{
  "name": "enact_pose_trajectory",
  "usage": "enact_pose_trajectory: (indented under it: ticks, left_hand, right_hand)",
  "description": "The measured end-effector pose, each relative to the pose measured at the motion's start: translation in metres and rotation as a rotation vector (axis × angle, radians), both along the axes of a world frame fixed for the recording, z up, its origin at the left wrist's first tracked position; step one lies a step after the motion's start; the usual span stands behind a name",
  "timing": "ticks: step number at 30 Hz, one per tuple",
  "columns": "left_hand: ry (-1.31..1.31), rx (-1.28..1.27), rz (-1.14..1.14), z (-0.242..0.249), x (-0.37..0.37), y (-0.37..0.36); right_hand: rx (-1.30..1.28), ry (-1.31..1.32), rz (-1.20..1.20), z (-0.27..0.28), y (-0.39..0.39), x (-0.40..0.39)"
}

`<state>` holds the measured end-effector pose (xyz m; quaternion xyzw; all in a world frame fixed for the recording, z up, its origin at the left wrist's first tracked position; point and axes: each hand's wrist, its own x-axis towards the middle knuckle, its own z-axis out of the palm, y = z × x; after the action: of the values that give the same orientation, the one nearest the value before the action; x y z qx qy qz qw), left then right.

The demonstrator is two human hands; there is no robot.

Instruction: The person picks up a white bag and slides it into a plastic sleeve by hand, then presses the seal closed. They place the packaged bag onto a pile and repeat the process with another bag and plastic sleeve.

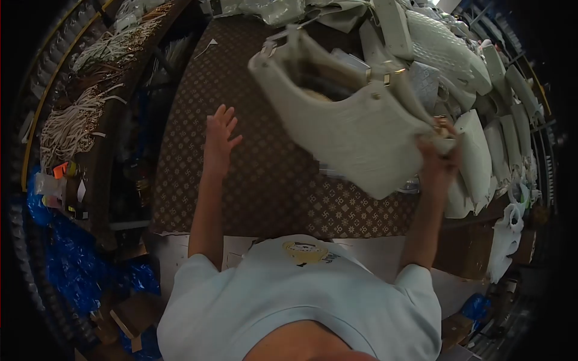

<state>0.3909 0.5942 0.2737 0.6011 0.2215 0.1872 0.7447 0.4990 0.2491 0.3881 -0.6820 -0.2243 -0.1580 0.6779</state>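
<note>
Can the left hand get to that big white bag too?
Probably yes: the left hand looks empty and open, and only patterned table cover shows between it and the white handbag.

The counter (247, 204) is covered with a brown cloth printed with small pale flowers and geometric motifs. Its right side is heaped with off-white bags (477, 159), leaned closely against one another, and more pale pieces are piled toward the far right. Crumpled clear plastic (271, 11) is laid along the far edge. A small white scrap (208, 48) can be seen near the far left corner, well apart from the heap.
</note>
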Motion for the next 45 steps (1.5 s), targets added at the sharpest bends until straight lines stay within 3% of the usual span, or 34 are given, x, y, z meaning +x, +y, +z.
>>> enact_pose_trajectory:
  ticks: [3,5,7,8,10,11,13,15,16,17,18,19,21,22,23,25,26,28,30,32,33,35,36,37,41,44,45]
  left_hand:
    - [-0.025,-0.04,0.014,0.005,0.0,0.035]
    - [-0.011,-0.096,0.064,-0.001,-0.018,0.052]
    - [0.005,-0.126,0.032,-0.012,-0.038,0.073]
    - [-0.079,-0.149,-0.021,-0.019,-0.045,0.08]
    - [0.018,-0.139,-0.08,-0.017,-0.063,0.078]
    - [0.079,-0.112,-0.13,-0.015,-0.068,0.077]
    - [0.032,-0.424,-0.083,-0.024,-0.082,0.066]
    - [-0.025,-0.584,-0.097,-0.024,-0.101,0.06]
    - [-0.065,-0.516,-0.193,-0.018,-0.108,0.057]
    - [-0.107,-0.446,-0.291,-0.011,-0.115,0.054]
    - [-0.041,-0.433,-0.207,-0.032,-0.127,0.06]
    - [-0.029,-0.426,-0.227,-0.041,-0.133,0.06]
    - [-0.156,-0.369,-0.039,-0.052,-0.138,0.058]
    - [0.012,-0.445,0.059,-0.051,-0.142,0.059]
    - [0.018,-0.444,0.05,-0.054,-0.139,0.059]
    - [0.365,-0.167,-0.096,-0.068,-0.135,0.058]
    - [0.366,-0.164,-0.093,-0.084,-0.135,0.059]
    - [0.399,-0.152,-0.062,-0.114,-0.146,0.058]
    - [0.399,-0.168,0.001,-0.125,-0.154,0.053]
    - [0.397,-0.187,0.05,-0.128,-0.154,0.051]
    - [0.451,-0.062,0.061,-0.125,-0.153,0.055]
    - [0.496,0.064,0.094,-0.124,-0.145,0.059]
    - [0.573,0.348,0.116,-0.111,-0.133,0.062]
    - [0.652,0.635,0.136,-0.096,-0.12,0.067]
    - [0.515,1.082,0.068,-0.06,-0.032,0.065]
    - [0.513,1.212,0.038,-0.072,0.02,0.059]
    - [0.657,1.209,-0.059,-0.08,0.029,0.053]
  right_hand:
    - [0.005,0.122,0.275,-0.077,0.055,-0.01]
    - [0.141,0.355,0.412,-0.106,0.076,-0.024]
    - [0.052,0.318,0.473,-0.131,0.063,-0.024]
    - [0.122,0.478,0.585,-0.134,0.052,-0.029]
    - [0.226,0.763,0.859,-0.137,0.02,-0.034]
    - [0.393,0.803,0.878,-0.142,0.016,-0.043]
    - [0.606,0.876,0.792,-0.161,0.002,-0.057]
    - [0.552,1.314,0.467,-0.185,0.004,-0.07]
    - [0.502,1.333,0.599,-0.171,0.018,-0.078]
    - [0.36,1.311,0.515,-0.171,0.031,-0.082]
    - [0.229,1.285,0.429,-0.172,0.041,-0.083]
    - [0.231,1.269,0.552,-0.168,0.047,-0.074]
    - [0.18,1.152,0.593,-0.187,0.056,-0.051]
    - [0.104,1.043,0.646,-0.2,0.057,-0.042]
    - [0.111,1.046,0.638,-0.211,0.061,-0.037]
    - [-0.058,0.991,0.651,-0.232,0.068,-0.025]
    - [-0.055,0.99,0.655,-0.24,0.063,-0.011]
    - [-0.66,0.92,0.673,-0.246,0.045,0.017]
    - [-0.718,0.65,0.147,-0.23,0.038,0.052]
    - [-0.942,-0.079,-0.358,-0.275,0.025,0.108]
    - [-0.938,-0.082,-0.355,-0.28,0.025,0.112]
    - [-1.275,-0.065,-0.307,-0.29,0.027,0.126]
    - [-1.252,0.063,-0.127,-0.287,0.028,0.132]
    - [-1.243,0.053,-0.11,-0.291,0.03,0.137]
    - [-1.26,0.153,-0.079,-0.292,0.032,0.156]
    - [-1.16,0.253,-0.11,-0.277,0.025,0.162]
    - [-1.061,0.303,-0.123,-0.271,0.022,0.163]
